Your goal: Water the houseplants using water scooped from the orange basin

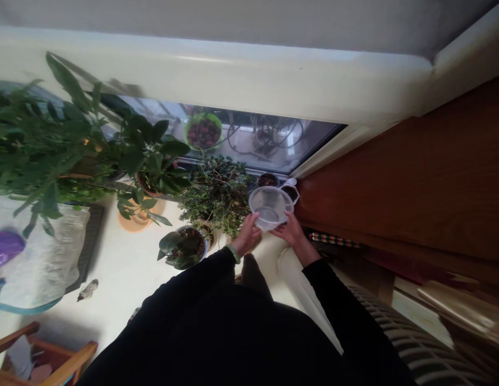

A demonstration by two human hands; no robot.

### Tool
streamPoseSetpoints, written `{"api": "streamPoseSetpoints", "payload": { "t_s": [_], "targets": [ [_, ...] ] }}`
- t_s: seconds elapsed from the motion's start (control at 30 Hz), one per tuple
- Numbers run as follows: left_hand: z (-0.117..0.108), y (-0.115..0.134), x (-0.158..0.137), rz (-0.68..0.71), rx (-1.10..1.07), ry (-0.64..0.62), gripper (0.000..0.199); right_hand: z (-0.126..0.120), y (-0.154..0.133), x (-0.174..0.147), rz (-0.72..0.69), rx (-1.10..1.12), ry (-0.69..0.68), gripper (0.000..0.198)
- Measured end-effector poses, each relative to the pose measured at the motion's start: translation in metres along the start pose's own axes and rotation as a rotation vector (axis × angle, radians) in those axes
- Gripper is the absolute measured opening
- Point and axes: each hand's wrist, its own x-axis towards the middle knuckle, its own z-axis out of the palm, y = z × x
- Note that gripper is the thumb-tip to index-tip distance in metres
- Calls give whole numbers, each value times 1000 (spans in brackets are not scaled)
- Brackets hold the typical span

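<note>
The bowl (271,206) is see-through plastic, round, with a broad open mouth and sides that narrow toward a smaller round base. Its wall is faintly cloudy, more milky than glassy, and greyish in this light. A thin, paler rim runs around the mouth, drawn out here into an oval. It is held with the mouth toward the viewer, so the inside wall and the disc of the base show; the base looks a little darker than the sides. Any finer marking is too small to make out.

In the view, the bowl is just below the right end of the lower edge of the window (314,138). The left hand (248,234) holds its near left side, fingers against the wall and rim; a pale green band (235,254) circles that wrist. The right hand (290,231) holds the near right side, the fingers partly under the bowl.

Along the window's lower edge, beyond the bowl, are a dark pot (268,179) and a white pot (291,192), both with dark soil. A bush (217,187) grows below the window's middle, left of the bowl. Right of the window is a brown wooden panel (414,177).
</note>
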Motion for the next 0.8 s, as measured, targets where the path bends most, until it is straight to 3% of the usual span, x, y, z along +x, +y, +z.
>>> {"api": "streamPoseSetpoints", "payload": {
  "t_s": [0.8],
  "targets": [
    [7,7,4,10,37,36,67,6,-10,0,55,-47,25,46]
  ]
}}
